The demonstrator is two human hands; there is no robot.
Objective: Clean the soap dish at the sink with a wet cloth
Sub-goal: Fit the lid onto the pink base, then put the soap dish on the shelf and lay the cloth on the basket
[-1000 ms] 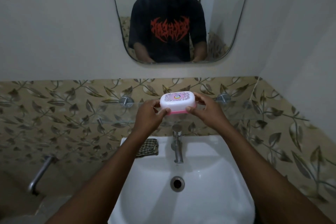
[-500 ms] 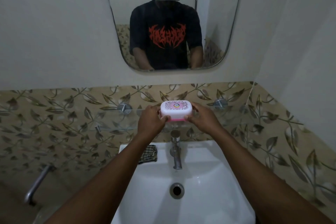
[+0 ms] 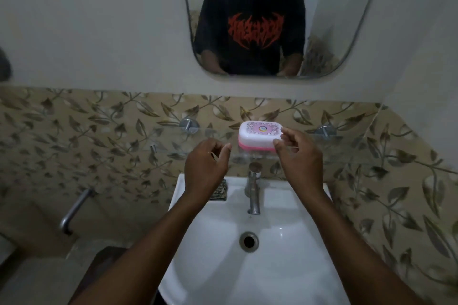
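The soap dish (image 3: 257, 138), white with a patterned lid and a pink base, rests on the glass shelf (image 3: 352, 147) above the tap. My left hand (image 3: 205, 168) hovers just left of it, fingers loosely curled and holding nothing. My right hand (image 3: 297, 158) is at the dish's right end, fingers apart and close to it, without a grip. A checked cloth (image 3: 220, 190) lies on the sink's back left corner, partly hidden behind my left wrist.
The white sink (image 3: 285, 267) with its drain (image 3: 248, 241) lies below, and a chrome tap (image 3: 253, 188) stands at its back. A mirror (image 3: 322, 32) hangs above the leaf-patterned tiles. A metal pipe (image 3: 74, 208) sticks out at lower left.
Both hands held the soap dish at the shelf; now they have let go and drawn back slightly, leaving the dish resting on the glass shelf.
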